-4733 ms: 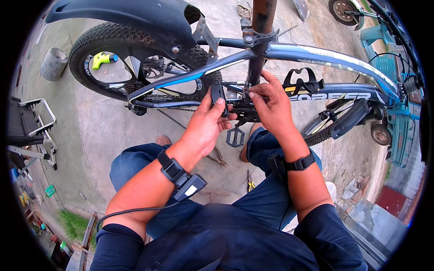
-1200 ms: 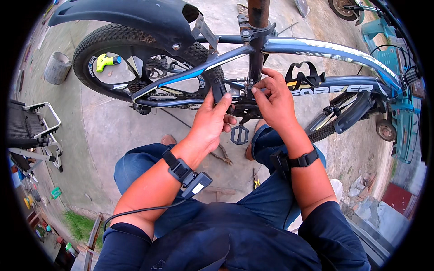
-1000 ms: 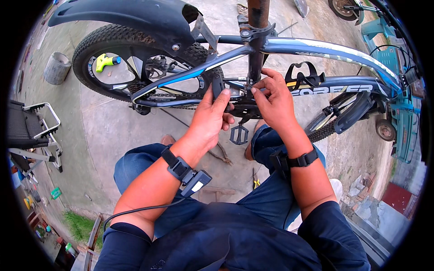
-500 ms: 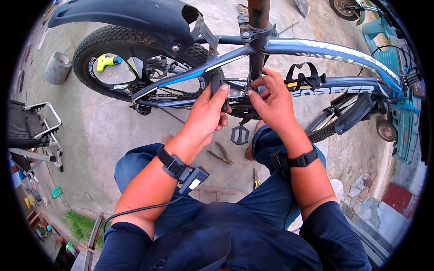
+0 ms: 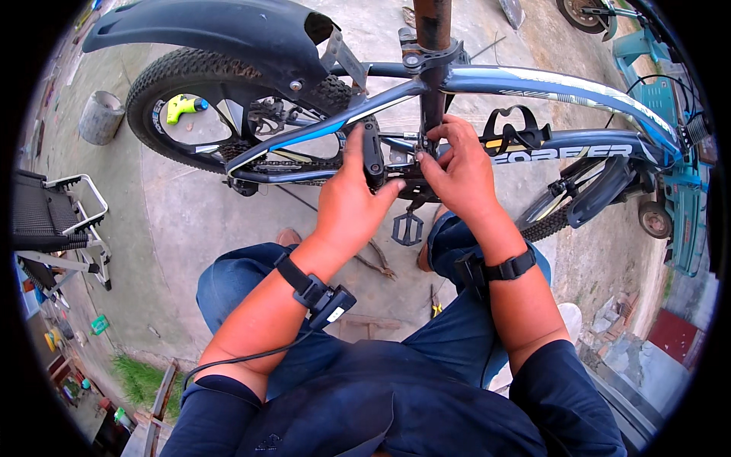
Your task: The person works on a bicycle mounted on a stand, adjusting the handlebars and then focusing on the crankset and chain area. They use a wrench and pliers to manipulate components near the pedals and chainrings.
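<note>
A dark blue bicycle frame [image 5: 533, 80] spans the view in front of me. My left hand [image 5: 346, 202] is at a black folding multi-tool [image 5: 372, 152] beside the rear of the frame. Its index finger lies along the tool's left side; the thumb is spread below its lower right, other fingers hidden. A thin silver rod runs from the tool toward the seat tube [image 5: 432, 107]. There my right hand [image 5: 463, 164] pinches, thumb and index finger close together, at a small metal part too hidden to name. Below hang the crank and a black pedal [image 5: 407, 228].
Pliers [image 5: 375, 259] lie on the concrete between my feet, with a yellow-handled tool [image 5: 435, 302] nearer. A yellow-green cordless tool [image 5: 185, 109] shows through the rear wheel [image 5: 179, 87]. At left stand a folding chair [image 5: 57, 217] and a grey cylinder [image 5: 100, 118]; a teal cart [image 5: 683, 217] stands right.
My left thumb has come off the multi-tool's face and spread to the lower right, uncovering the tool. My right hand stays nearly still at the seat tube.
</note>
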`<state>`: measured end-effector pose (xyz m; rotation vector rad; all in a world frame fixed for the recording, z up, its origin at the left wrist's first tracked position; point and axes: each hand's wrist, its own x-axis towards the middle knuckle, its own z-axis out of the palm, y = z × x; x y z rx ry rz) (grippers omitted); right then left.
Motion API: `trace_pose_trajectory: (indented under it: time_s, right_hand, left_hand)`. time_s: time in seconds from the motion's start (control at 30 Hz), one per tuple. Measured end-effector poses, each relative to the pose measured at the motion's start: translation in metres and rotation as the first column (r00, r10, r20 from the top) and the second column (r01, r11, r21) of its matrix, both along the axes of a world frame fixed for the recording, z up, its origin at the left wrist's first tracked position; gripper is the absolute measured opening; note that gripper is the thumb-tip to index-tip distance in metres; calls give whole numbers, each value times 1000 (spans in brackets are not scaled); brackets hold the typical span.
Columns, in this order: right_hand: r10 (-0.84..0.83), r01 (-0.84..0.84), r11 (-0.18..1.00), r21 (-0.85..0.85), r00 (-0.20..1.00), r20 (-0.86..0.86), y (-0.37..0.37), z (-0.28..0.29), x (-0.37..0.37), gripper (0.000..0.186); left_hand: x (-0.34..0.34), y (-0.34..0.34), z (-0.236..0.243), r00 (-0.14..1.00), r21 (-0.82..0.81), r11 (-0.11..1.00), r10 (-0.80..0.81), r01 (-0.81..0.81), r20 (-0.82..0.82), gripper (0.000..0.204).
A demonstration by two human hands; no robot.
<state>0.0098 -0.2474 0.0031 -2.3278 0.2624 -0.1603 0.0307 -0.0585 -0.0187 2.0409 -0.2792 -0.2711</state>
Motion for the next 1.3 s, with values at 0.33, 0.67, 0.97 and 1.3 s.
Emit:
trace_pose_trajectory:
  time_s: [0.33, 0.67, 0.97, 1.3]
  right_hand:
    - [4, -3, 999, -46, 1000, 14, 2, 2, 0, 31]
    - [1, -1, 1000, -17, 999, 39, 1, 0, -1, 28]
    - [-4, 4, 1000, 6, 999, 36, 1, -1, 0, 27]
    - [-11, 13, 946, -324, 1000, 8, 5, 6, -6, 17]
  left_hand:
    - [17, 9, -9, 879, 321, 947, -182, 35, 441, 68]
    - [27, 12, -19, 758, 127, 987, -153, 93, 634, 67]
    - [30, 13, -15, 792, 113, 986, -163, 119, 588, 67]
    - [33, 14, -15, 785, 92, 989, -151, 120, 601, 70]
